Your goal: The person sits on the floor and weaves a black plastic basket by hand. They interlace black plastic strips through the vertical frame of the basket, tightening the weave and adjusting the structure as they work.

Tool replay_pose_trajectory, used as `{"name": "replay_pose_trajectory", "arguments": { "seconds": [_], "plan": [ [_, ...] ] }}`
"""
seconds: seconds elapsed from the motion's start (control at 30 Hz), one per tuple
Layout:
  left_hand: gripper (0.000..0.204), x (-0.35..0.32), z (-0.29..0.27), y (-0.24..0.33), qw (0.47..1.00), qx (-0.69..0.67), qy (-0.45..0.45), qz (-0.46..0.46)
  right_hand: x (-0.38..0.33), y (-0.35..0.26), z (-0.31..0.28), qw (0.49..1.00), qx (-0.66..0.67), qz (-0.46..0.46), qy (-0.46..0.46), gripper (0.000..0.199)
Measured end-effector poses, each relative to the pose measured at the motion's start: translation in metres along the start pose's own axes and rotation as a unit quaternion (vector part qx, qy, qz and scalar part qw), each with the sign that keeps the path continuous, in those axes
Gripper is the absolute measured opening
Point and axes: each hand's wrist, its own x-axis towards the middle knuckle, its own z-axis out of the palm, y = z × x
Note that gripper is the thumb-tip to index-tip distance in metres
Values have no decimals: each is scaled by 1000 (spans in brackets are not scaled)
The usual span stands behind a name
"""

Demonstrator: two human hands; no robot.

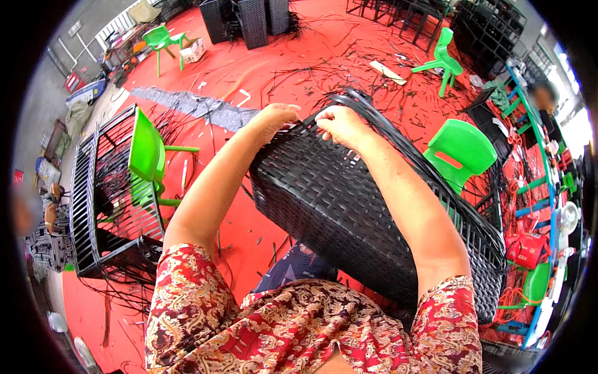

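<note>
A long black woven wicker furniture piece [336, 193] lies slantwise before me, its near end close to my body. Over its far left corner my left hand [278, 118] is closed at the woven edge; its fingertips are partly hidden. Just to the right, my right hand [341, 126] has its fingers curled in a pinch above the same far end. Whatever sits between the fingers of either hand is too small and dark to make out. Loose black plastic strips [398, 146] run in a bundle along the right side of the wicker piece.
Green plastic chairs stand at left [144, 156] and right [458, 153]. A black slatted metal frame [87, 193] is at the far left. Strip scraps litter the red floor [237, 237] around a grey sheet [193, 105]. People are at both sides, beside a blue-green rack [542, 156] at right.
</note>
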Motion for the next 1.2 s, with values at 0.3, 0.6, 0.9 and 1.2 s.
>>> {"name": "replay_pose_trajectory", "arguments": {
  "seconds": [0.3,0.6,0.9,1.2],
  "plan": [
    [17,-11,13,16,998,25,36,-53,12,13,16,985,148,74,-40,9],
    [16,-1,2,13,955,284,32,-78,15,14,13,980,146,111,-71,9],
    [12,-4,-10,-1,977,174,55,-113,18,17,14,976,159,116,-98,8],
    [9,-3,-12,0,980,141,45,-132,16,12,19,977,150,124,-91,9]
  ]
}}
